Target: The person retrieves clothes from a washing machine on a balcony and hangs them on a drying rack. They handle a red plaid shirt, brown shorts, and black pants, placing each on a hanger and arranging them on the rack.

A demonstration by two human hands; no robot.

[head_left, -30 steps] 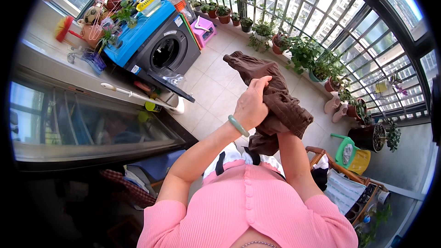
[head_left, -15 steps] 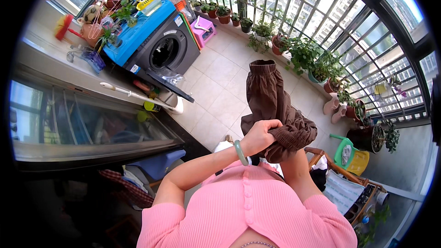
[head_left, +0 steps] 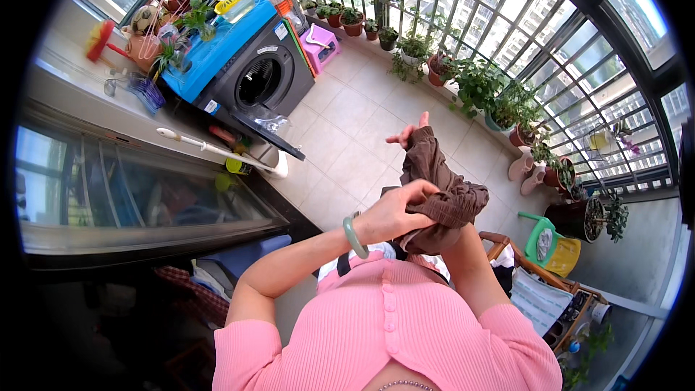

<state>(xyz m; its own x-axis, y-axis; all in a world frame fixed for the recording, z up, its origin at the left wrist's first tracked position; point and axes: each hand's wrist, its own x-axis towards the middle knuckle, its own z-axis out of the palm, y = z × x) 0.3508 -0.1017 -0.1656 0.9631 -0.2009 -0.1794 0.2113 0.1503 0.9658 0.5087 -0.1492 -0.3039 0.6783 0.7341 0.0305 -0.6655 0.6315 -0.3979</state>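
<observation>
A dark brown garment (head_left: 449, 195) with gathered elastic edges is bunched over my right forearm in front of my chest. Whether it is trousers or a jacket, I cannot tell. My right arm runs through a tube of the cloth, and my right hand (head_left: 413, 131) pokes out of the far cuff with its fingers spread, holding nothing. The rest of that hand is hidden inside the cloth. My left hand (head_left: 400, 211), with a green bangle (head_left: 355, 238) at the wrist, pinches the gathered edge nearer to me.
A front-loading washing machine (head_left: 286, 90) stands at the far left, its door open. Potted plants (head_left: 481, 90) line the railing. On the right are pink shoes (head_left: 527, 174), a green chair (head_left: 541, 239) and a wooden rack (head_left: 499, 242). A white-handled mop (head_left: 210, 147) leans at left.
My right hand has come out through the far cuff, and the tube of cloth has slid back and bunched along my forearm. My left hand has shifted slightly left and still grips the edge.
</observation>
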